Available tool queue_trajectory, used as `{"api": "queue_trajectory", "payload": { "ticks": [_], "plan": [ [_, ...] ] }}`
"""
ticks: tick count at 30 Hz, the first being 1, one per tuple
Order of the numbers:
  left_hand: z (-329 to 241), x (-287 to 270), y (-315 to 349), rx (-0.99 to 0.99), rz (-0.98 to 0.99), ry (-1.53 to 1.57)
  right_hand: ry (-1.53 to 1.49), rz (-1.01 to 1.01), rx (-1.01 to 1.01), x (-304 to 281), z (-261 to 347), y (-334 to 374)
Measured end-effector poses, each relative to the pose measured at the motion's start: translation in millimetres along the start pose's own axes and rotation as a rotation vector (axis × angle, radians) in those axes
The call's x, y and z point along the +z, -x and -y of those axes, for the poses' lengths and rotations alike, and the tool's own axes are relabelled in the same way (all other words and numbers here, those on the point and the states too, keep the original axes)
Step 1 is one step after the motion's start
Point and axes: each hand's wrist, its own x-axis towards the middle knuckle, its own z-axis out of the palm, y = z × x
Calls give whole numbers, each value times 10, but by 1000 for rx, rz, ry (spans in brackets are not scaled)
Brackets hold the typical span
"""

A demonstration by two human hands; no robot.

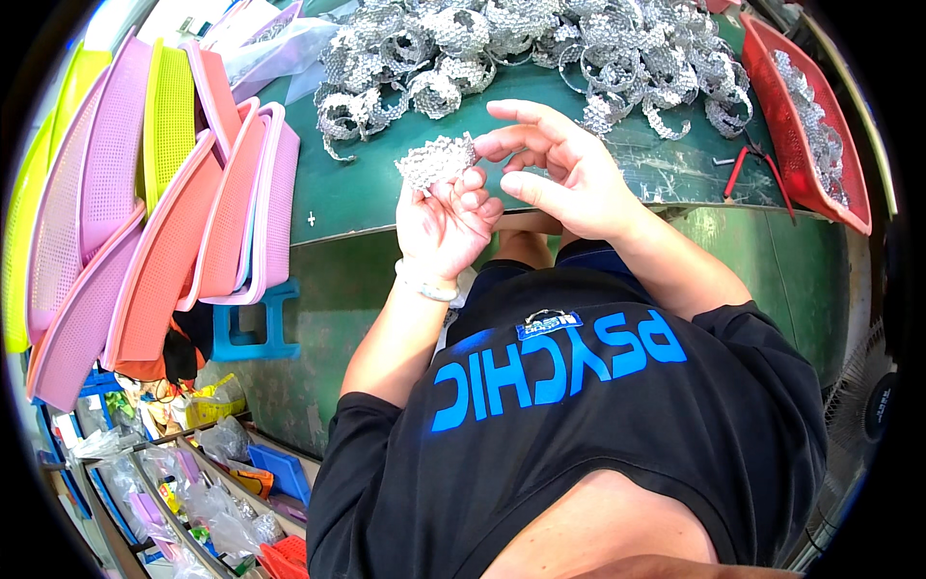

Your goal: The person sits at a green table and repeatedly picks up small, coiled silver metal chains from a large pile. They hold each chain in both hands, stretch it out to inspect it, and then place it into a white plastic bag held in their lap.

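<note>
My left hand [446, 227] is closed round the lower edge of a curled silver strip [434, 162] with a scaly, honeycomb-like texture, held up over the front edge of the green table [362, 198]. To its right, my right hand [569, 169] has its fingers bent and apart. One of its fingertips is close to the strip's right end; whether it touches I cannot tell. Beyond both hands lies a heap of similar curled silver strips [463, 43] along the table's far side. A pair of red-handled pliers [738, 172] rests at the right.
Nested pink, orange and green plastic baskets [159, 261] crowd the left side. A red basket [854, 198] with silver pieces stands at the table's right end. Below are a blue stool [253, 323], a compartmented shelf [169, 439] with bags, and a fan [873, 405] at lower right.
</note>
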Motion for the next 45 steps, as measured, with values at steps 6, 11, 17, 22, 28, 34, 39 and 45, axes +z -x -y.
{"api": "queue_trajectory", "payload": {
  "ticks": [6, 11, 17, 22, 28, 34, 39, 45],
  "plan": [
    [20, 25, 11, -25, 6, 25, 51, 41, -71, -1, -1, 25],
    [31, 56, 22, -39, -12, 28, 106, 85, -123, -4, -11, 32],
    [7, -21, 27, -48, 19, 31, 159, 56, -221, 32, -53, 20],
    [2, -22, 40, -48, -7, -2, 150, 19, -256, 35, -96, 15],
    [11, 33, 25, -7, -17, -77, 135, 31, -184, 14, -46, 14],
    [-3, 163, -13, 92, -210, -372, 44, 16, 27, -16, 20, 8],
    [-57, 140, 0, 242, -245, -813, 27, 3, 122, -13, -42, -40],
    [-16, 187, -1, 385, -149, -1113, 66, 35, 100, -8, -45, -66]
  ]
}}
